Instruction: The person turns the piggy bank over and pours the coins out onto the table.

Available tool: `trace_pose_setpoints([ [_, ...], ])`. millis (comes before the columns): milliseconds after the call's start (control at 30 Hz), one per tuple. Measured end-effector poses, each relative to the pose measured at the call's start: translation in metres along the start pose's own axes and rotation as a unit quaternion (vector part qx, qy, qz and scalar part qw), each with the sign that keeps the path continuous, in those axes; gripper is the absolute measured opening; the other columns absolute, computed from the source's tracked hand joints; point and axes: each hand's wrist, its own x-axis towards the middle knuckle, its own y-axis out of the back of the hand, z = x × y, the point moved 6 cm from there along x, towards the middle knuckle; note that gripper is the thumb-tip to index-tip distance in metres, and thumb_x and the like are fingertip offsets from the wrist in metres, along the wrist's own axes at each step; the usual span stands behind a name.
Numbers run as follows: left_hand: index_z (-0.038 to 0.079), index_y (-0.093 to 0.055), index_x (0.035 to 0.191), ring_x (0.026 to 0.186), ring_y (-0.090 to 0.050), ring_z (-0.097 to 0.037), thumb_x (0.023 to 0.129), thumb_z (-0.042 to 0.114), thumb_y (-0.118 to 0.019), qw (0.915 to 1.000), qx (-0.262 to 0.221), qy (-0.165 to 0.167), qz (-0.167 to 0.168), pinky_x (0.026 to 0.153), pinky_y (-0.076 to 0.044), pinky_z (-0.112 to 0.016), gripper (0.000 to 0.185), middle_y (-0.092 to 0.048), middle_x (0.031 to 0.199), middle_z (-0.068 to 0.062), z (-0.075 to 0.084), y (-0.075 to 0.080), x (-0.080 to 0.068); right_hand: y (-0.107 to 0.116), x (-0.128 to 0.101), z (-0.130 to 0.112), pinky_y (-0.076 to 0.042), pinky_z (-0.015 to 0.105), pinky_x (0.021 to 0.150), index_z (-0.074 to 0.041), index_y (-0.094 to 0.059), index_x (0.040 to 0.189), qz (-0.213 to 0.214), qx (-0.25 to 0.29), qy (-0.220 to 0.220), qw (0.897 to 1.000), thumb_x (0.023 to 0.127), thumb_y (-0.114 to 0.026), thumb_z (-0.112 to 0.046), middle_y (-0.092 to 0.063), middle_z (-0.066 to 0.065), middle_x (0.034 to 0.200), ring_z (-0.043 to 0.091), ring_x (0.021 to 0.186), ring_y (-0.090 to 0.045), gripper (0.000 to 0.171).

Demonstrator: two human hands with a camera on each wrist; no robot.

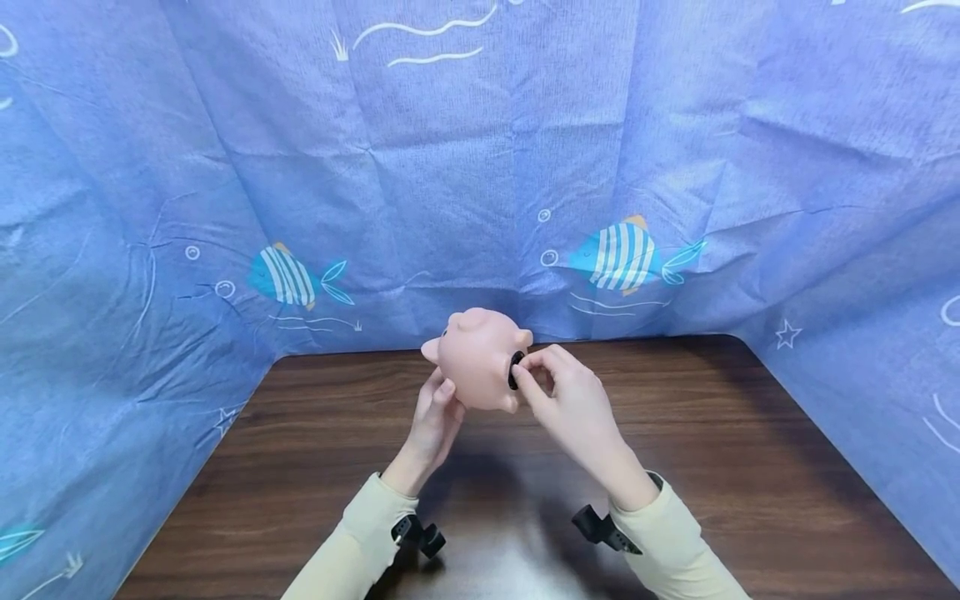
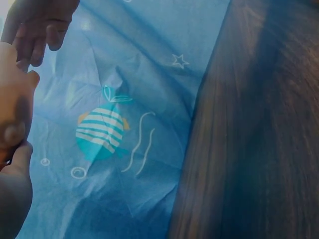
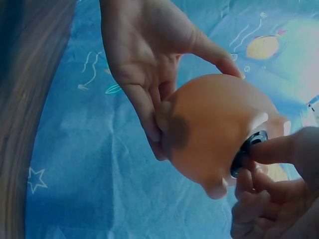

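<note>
Right wrist view alone shows fingertips (image 3: 266, 149) pinching the black plug (image 3: 247, 152).

Head view overhead; wrist views close, facing curtain (image 2: 124, 74).

Pink pig-shaped money box (image 1: 480, 367): smooth moulded plastic or soft vinyl with a matt, even skin and no sharp highlights. Round black stopper (image 1: 515, 370) in its underside: rubber or plastic by its look — slightly glossy, with a raised rim visible in the right wrist view.

Dark brown wooden counter (image 1: 750, 467): fine lengthwise grain, a smooth finish and a soft sheen at the near edge.

Blue fish-printed cloth backdrop (image 1: 480, 167): thin matt fabric, creased and fold-marked, with a fine, slightly rough texture.

Cream long sleeves (image 1: 360, 542): soft matt cloth. Black wrist mounts (image 1: 603, 527): hard matt plastic.
</note>
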Motion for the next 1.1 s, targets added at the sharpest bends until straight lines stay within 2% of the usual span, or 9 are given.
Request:
trace_pose_setpoints([
  [133,0.014,-0.054,0.132,0.103,-0.060,-0.009,0.097,0.036,-0.063,0.9998,0.005,0.012,0.013,0.086,-0.051,-0.023,0.043,-0.063,0.120,0.003,-0.005,0.003,-0.001,-0.005,0.000,0.001,-0.048,0.028,0.064,-0.013,-0.065,0.090,-0.029,-0.021,-0.004,0.999,0.096,-0.066,-0.015,-0.056,-0.005,0.086,0.010,0.073,-0.054,0.007],
  [367,0.018,-0.057,0.130,0.103,-0.059,-0.007,0.099,0.046,-0.059,0.9995,-0.010,0.020,0.024,0.085,-0.052,-0.022,0.041,-0.063,0.119,0.006,-0.010,0.005,-0.002,-0.008,-0.001,-0.003,-0.053,0.030,0.068,-0.011,-0.064,0.093,-0.010,-0.017,0.019,1.000,0.097,-0.064,-0.012,-0.059,-0.002,0.094,0.011,0.084,-0.061,0.004],
  [500,0.020,-0.060,0.127,0.104,-0.060,-0.009,0.099,0.051,-0.057,0.9994,-0.012,0.023,0.025,0.085,-0.053,-0.024,0.041,-0.063,0.119,0.005,-0.010,0.006,-0.002,-0.008,-0.001,-0.003,-0.054,0.029,0.067,-0.010,-0.064,0.093,-0.003,-0.006,0.021,1.000,0.097,-0.065,-0.012,-0.058,-0.001,0.093,0.011,0.084,-0.061,0.005],
  [633,0.021,-0.059,0.129,0.106,-0.061,-0.010,0.099,0.054,-0.057,0.9991,-0.020,0.027,0.027,0.086,-0.054,-0.025,0.045,-0.063,0.122,0.005,-0.009,0.007,-0.001,-0.007,-0.001,-0.005,-0.051,0.026,0.062,-0.010,-0.064,0.091,0.008,0.011,0.034,0.999,0.097,-0.066,-0.010,-0.056,-0.001,0.090,0.010,0.078,-0.057,0.006],
  [867,0.022,-0.055,0.133,0.111,-0.061,-0.010,0.100,0.059,-0.052,0.9980,-0.033,0.044,0.031,0.090,-0.054,-0.024,0.049,-0.061,0.126,0.006,-0.009,0.008,0.000,0.008,0.003,-0.004,-0.048,0.023,0.058,-0.008,-0.066,0.092,0.054,0.046,0.057,0.996,0.097,-0.066,-0.008,-0.058,0.000,0.088,0.008,0.072,-0.056,0.005],
  [1100,0.025,-0.053,0.132,0.110,-0.061,-0.007,0.098,0.063,-0.050,0.9965,-0.040,0.061,0.041,0.090,-0.053,-0.022,0.051,-0.060,0.126,0.008,-0.008,0.009,-0.001,0.034,0.012,0.016,-0.047,0.016,0.059,-0.003,-0.068,0.092,0.100,0.042,0.031,0.994,0.096,-0.067,-0.008,-0.060,0.004,0.087,0.013,0.073,-0.056,0.006],
])
